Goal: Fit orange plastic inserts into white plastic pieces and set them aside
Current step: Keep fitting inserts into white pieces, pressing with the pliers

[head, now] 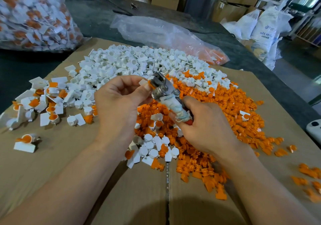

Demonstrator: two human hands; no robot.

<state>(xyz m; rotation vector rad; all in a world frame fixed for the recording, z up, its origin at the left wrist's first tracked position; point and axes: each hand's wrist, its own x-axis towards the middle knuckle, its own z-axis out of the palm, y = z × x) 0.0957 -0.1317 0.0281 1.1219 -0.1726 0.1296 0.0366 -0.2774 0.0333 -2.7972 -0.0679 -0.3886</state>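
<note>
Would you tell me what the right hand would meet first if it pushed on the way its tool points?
Probably the white piece pinched by the left hand; the right hand holds its metal tool seemingly against it, though depth is unclear.

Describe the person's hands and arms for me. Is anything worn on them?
No gloves on the left hand or the right hand. The left forearm and right forearm show no sleeves, and no watch, bracelet or ring is visible.
</note>
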